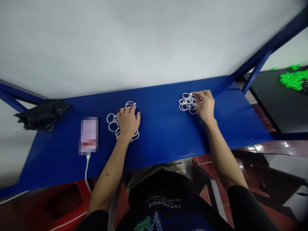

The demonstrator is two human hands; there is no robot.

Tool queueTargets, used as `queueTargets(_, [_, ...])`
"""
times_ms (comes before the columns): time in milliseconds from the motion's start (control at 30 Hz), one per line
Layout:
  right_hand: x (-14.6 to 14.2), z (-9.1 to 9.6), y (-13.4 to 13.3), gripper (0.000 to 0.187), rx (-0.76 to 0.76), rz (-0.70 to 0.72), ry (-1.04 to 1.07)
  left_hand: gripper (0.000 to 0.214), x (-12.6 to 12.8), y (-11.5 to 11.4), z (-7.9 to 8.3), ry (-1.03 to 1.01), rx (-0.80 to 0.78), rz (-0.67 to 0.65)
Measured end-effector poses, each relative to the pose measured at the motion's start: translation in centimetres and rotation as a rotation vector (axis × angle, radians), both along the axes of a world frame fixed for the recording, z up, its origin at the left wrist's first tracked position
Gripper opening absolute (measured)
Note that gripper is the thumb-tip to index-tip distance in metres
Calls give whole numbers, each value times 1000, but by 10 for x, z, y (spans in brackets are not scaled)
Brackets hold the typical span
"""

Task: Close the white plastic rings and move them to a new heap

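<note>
Thin white plastic rings (185,103), are they all in one place?

No, they lie in two loose heaps on the flat blue metal desk (163,134). One heap is under the left hand (128,122) and the other is at the fingertips of the right hand (205,104), well apart from the first.

How do the hands sit?

The left is palm down, with its fingers stretched out and close together. It lies flat over its heap, so rings show only around its edges. The right is curled, with thumb and forefinger brought to the near edge of its heap. I cannot tell whether they pinch a ring or only touch it.

How would you expect the rings to handle?

Very light, I would judge, and springy rather than stiff. The bands are thin and would flex under a squeeze, but they don't look brittle. They overlap and seem to interlock, so lifting one may drag its neighbours along. They would probably skate on the smooth painted surface.

So where would you take hold?

On the band of a ring at the outside of the heap, pinched between two fingertips, not by grabbing the whole tangle.

Anything else around?

A pale phone (89,134) with a white cable (86,170) lies left of the left hand. A crumpled black plastic bag (43,115) sits at the far left. Bright green pieces (293,78) lie on a separate dark surface at the far right.
</note>
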State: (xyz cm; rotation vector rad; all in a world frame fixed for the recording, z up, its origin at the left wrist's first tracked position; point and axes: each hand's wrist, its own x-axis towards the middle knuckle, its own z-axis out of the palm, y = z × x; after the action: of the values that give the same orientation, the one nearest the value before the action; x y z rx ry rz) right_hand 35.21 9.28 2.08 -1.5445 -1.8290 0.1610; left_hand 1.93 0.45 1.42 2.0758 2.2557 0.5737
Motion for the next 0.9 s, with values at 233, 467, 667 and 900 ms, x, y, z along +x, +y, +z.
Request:
queueTargets(233, [16,-14,5,20,-38,-50,-67,25,2,-2,-5,-10,18,-11])
queueTargets(467, [19,-16,0,19,24,-85,-129,30,1,-2,-8,-85,95,-34])
queueTargets(667, [-8,-6,-15,16,228,18,-53,26,12,-5,-1,-289,292,-204])
queueTargets(900, [-87,-4,-55,30,48,709,20,20,33,-15,2,-888,49,-359])
